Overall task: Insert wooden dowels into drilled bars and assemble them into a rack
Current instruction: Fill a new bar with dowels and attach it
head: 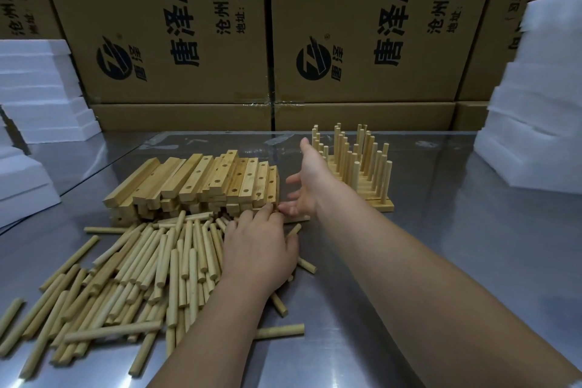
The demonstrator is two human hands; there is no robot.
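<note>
A heap of loose wooden dowels [132, 274] spreads over the near left of the steel table. Behind it lies a stack of drilled wooden bars [201, 186]. My left hand [258, 249] lies palm down on the right edge of the dowel heap, its fingertips at the foot of the bar stack and a dowel under its thumb side. My right hand [308, 179] hovers with fingers spread beside the right end of the bar stack, holding nothing. To the right stand finished bars with upright dowels [356, 164], packed in rows.
Printed cardboard boxes [189, 25] wall off the back of the table. White foam blocks are stacked at the left [37, 88] and at the right [535, 120]. The steel table [441, 246] shows bare metal on its right half.
</note>
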